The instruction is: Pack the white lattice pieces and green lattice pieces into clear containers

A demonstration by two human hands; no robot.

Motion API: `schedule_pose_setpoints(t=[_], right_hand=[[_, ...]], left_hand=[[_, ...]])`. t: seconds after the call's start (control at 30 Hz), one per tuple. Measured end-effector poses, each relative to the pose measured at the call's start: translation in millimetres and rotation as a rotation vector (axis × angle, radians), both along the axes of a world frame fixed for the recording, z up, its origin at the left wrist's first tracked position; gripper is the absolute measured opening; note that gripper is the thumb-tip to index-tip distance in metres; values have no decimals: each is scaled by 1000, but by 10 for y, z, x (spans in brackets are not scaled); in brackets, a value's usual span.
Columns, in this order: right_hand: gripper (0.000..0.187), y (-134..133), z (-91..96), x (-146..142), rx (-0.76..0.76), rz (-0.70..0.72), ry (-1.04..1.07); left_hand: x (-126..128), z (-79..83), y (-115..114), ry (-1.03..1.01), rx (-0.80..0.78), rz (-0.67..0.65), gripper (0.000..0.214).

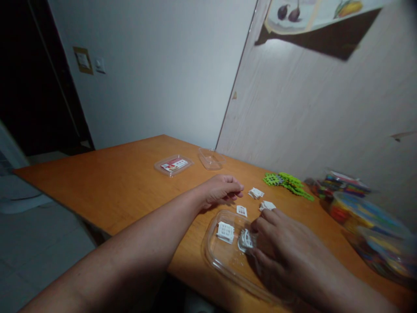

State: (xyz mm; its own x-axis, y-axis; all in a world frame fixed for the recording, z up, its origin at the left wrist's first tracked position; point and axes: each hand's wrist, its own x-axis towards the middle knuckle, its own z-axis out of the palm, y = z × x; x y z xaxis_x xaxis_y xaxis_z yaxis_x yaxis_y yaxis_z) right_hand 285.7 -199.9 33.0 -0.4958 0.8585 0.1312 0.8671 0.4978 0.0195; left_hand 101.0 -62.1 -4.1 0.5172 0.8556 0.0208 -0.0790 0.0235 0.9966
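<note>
My right hand (283, 248) reaches into a clear plastic tray (215, 258) near the table's front edge, fingers curled around a small white grid piece (245, 240). Another white piece (225, 231) lies in the tray to its left. My left hand (221, 190) rests on the orange table (114, 182) just beyond the tray, fingers curled loosely with nothing visible in them. Three white pieces lie on the table near it: one (241, 211) at the tray's far rim, one (256, 193) further back, one (267, 205) by my right fingertips.
A green assembly of grid pieces (288, 182) lies at the back right by the wall. Clear containers of coloured pieces (365, 217) stand at the right. A clear lid with a label (173, 165) and a small clear tub (211, 158) sit further back.
</note>
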Motion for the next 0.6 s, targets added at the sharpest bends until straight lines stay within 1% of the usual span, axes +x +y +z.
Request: schedule_pose_setpoints(t=[0.17, 0.3, 0.4, 0.47, 0.53, 0.6], right_hand=[[11, -3, -19, 6, 24, -21, -20], [11, 52, 74, 72, 47, -60, 47], [13, 244, 136, 177, 69, -109, 112], [14, 433, 125, 245, 60, -137, 138], [17, 629, 64, 282, 0, -153, 154], [22, 796, -30, 281, -96, -141, 151]], left_hand=[[-2, -20, 13, 9, 17, -19, 32], [0, -41, 30, 21, 16, -9, 32], [7, -69, 56, 55, 0, 6, 28], [12, -90, 74, 77, -8, 26, 24], [15, -108, 84, 93, -5, 47, 20], [17, -121, 82, 103, -2, 59, 18]])
